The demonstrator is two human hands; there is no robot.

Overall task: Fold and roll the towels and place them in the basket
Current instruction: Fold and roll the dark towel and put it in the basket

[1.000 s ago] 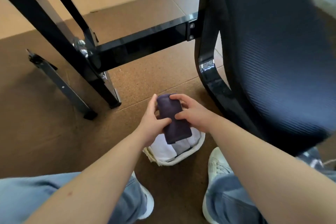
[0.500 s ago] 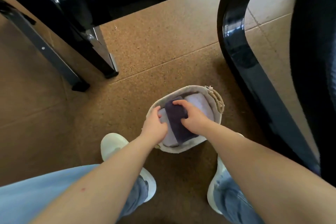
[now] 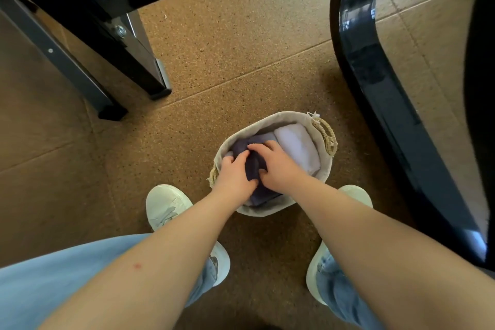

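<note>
While the basket (image 3: pixel 273 120) sits on the speckled brown cork floor (image 3: pixel 214 48), both hands are down inside it on 1 dark purple rolled towel (image 3: pixel 253 169). The left hand (image 3: pixel 233 177) comes in over the basket's near left rim, its fingers (image 3: pixel 237 159) curled round the left side of the roll. The right hand (image 3: pixel 280 169) lies just beside it on the right side, its fingers (image 3: pixel 257 147) bent over the top of the roll, so the towel is gripped between the 2 hands and most of it is hidden beneath them. The roll lies in the left part of the basket, running from the far wall toward the near wall. To its right a pale lavender towel (image 3: pixel 266 138) shows as a narrow strip, and beyond that a white rolled towel (image 3: pixel 297 147) fills the right side, touching the fabric lining. A braided rope handle (image 3: pixel 329 139) hangs on the basket's right end; a bit of another (image 3: pixel 213 175) shows at the left end beside the left wrist. The basket stands just ahead of 2 white shoes (image 3: pixel 166 203), with light blue jeans (image 3: pixel 53 289) at the bottom edge. A glossy black chair frame (image 3: pixel 375 88) curves down the right side, well apart from the basket, and black metal legs (image 3: pixel 128 61) stand at upper left.
</note>
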